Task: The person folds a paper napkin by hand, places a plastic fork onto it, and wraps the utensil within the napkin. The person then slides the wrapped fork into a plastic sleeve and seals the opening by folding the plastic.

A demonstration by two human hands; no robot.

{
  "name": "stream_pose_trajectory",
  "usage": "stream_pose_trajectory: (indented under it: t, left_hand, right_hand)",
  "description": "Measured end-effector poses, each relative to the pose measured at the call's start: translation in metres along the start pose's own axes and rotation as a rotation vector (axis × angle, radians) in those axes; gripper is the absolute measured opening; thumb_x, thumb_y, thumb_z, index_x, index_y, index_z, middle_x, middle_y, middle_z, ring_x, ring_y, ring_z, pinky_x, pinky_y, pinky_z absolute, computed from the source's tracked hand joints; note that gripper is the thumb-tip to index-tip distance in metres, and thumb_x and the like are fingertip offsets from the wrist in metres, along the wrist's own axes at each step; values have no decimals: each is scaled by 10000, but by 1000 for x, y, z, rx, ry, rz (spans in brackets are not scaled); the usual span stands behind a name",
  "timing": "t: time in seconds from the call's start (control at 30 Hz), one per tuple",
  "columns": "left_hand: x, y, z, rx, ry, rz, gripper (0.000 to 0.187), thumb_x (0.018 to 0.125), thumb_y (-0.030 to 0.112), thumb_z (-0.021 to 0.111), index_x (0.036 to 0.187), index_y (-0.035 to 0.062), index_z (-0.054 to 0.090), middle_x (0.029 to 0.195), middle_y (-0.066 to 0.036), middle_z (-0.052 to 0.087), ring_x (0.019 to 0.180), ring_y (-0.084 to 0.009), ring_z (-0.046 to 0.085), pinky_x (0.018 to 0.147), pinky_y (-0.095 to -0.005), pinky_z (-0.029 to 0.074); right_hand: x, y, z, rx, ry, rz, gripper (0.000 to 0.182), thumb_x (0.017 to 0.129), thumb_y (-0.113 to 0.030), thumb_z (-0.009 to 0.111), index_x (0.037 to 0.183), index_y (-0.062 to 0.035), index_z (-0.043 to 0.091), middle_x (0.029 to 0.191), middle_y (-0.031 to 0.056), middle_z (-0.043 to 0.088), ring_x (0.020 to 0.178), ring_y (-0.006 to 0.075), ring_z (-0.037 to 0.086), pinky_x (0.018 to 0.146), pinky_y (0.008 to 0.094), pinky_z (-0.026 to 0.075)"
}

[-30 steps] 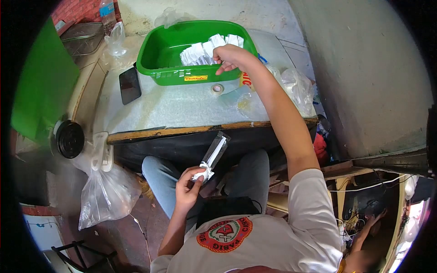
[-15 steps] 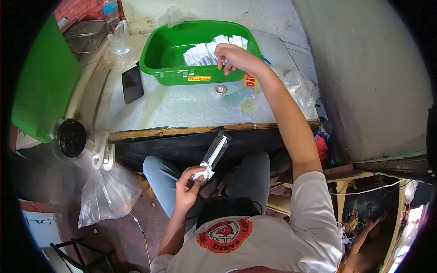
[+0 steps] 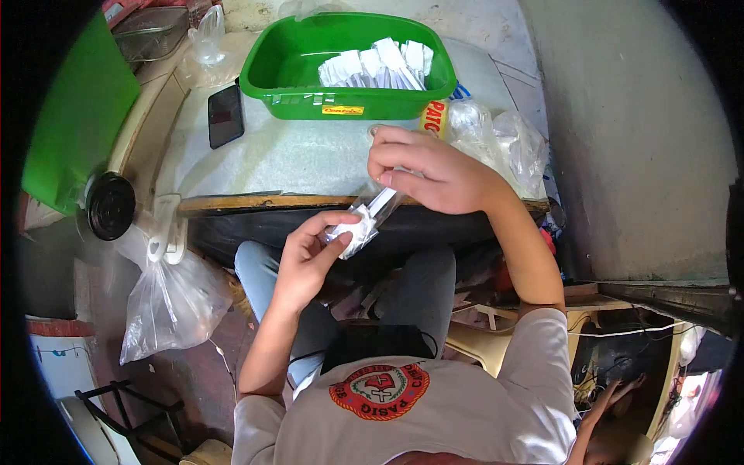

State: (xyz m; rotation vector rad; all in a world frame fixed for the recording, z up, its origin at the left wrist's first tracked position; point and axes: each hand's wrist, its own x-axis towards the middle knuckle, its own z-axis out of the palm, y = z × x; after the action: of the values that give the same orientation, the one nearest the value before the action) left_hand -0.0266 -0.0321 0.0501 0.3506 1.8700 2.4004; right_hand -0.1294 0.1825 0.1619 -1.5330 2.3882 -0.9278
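Note:
My left hand (image 3: 310, 252) pinches the lower end of a narrow clear plastic packet (image 3: 360, 230), where something white and crumpled or folded shows under the thumb. A slim white strip runs up inside the packet. At its upper end my right hand (image 3: 434, 169) is closed, with thumb and fingers pressed together on the plastic; the fingers hide part of that end. Both hands are over the table's front edge, above my lap. Beyond them stands a green basin (image 3: 271, 97) holding several white packets (image 3: 380, 66) bunched at its right side.
On the table (image 3: 279, 167) are a black phone (image 3: 225, 116), clear plastic bags (image 3: 504, 143) at right and a yellow-and-red labelled item (image 3: 434, 118). A filled plastic bag (image 3: 174, 298) hangs at left. Another person's arm (image 3: 601, 411) shows at lower right.
My right hand has come down from above the basin to the packet's upper end. My left hand has risen with the packet toward the table edge. The view has shifted slightly.

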Motion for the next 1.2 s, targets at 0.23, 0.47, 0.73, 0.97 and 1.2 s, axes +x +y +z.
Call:
stream_pose_trajectory:
  t: [0.23, 0.47, 0.73, 0.97, 1.2]
  left_hand:
    - [1, 9, 9, -34, -5, -7, 258, 927, -86, 558, 1165, -14, 627, 1106, -43, 647, 987, -84, 571, 855, -220, 438]
    - [1, 5, 13, -62, -6, 13, 259, 932, -79, 558, 1174, -11, 621, 1105, -39, 645, 986, -83, 569, 854, -225, 443]
    - [1, 9, 14, -40, -1, 19, 255, 936, -69, 561, 1179, -14, 616, 1134, -58, 647, 1030, -99, 575, 895, -241, 449]
    - [2, 5, 14, -21, 6, 47, 258, 934, -72, 559, 1179, -14, 617, 1161, -65, 646, 1050, -105, 579, 911, -246, 449]
    - [2, 6, 15, -24, 16, 34, 261, 930, -77, 563, 1177, -12, 615, 1133, -49, 640, 1025, -93, 577, 891, -237, 450]
  right_hand:
    - [-13, -17, 12, -132, -24, 32, 46, 912, -112, 552, 939, -89, 581, 967, 58, 489, 891, 226, 507, 807, 354, 331]
    - [-16, -17, 24, -230, 4, 17, 48, 871, -113, 585, 917, -115, 598, 955, 55, 485, 887, 221, 504, 805, 353, 312]
    - [-19, -20, 32, -436, 99, 21, 98, 794, -117, 626, 887, -128, 597, 945, 55, 479, 912, 238, 483, 820, 376, 303]
    - [-21, -19, 36, -516, 143, 13, 106, 768, -134, 642, 859, -124, 589, 938, 58, 471, 918, 247, 466, 821, 386, 302]
    - [-21, -17, 39, -541, 164, 17, 96, 767, -137, 639, 847, -123, 589, 934, 58, 473, 915, 243, 466, 813, 387, 303]
